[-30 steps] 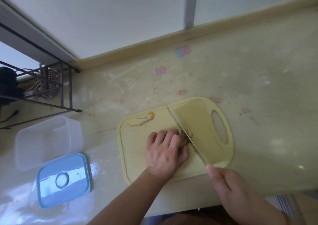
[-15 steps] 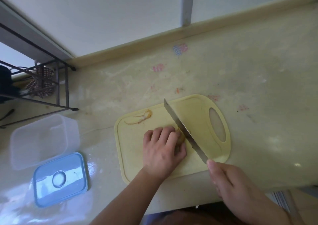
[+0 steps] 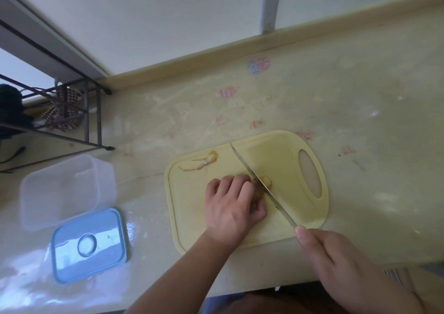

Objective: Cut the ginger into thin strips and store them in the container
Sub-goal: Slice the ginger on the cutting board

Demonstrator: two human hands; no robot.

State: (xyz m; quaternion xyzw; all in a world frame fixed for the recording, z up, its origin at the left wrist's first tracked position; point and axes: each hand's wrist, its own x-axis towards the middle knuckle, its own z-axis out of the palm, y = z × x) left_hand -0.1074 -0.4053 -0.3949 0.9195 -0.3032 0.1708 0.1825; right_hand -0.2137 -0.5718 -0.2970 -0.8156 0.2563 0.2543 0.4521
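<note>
A pale yellow plastic cutting board (image 3: 192, 193) with an oval handle hole at its right end lies flat on the cream, stained countertop (image 3: 360, 97), its long side running left to right. Near the middle of the board sits the small brownish-yellow piece of ginger (image 3: 259, 189), mostly covered by the person's left hand (image 3: 231, 209), whose fingers are curled down over it and pin it against the board. What shows of the ginger seems to run roughly from the far side toward the near side, along the blade, though the hand hides too much of it to be sure. A thin pale slice of ginger (image 3: 267, 181) lies just on the other side of the blade, touching it. The long steel kitchen knife (image 3: 260, 185) slants across the board, its tip pointing up and to the left, toward the wall, and its heel coming down to the right at the board's near edge. The right hand (image 3: 346, 265) is wrapped around the handle, which it hides, with the forefinger stretched along the top toward the blade. A thin curl of orange-brown ginger peel (image 3: 204, 163) rests near the board's far left corner, well apart from the hands. To the left on the counter stands a clear rectangular plastic container (image 3: 60, 191), open, and just in front of it lies its blue rectangular lid (image 3: 89, 245) with a round vent in the middle. A dark metal wire rack (image 3: 91, 119) stands in the far left corner.
</note>
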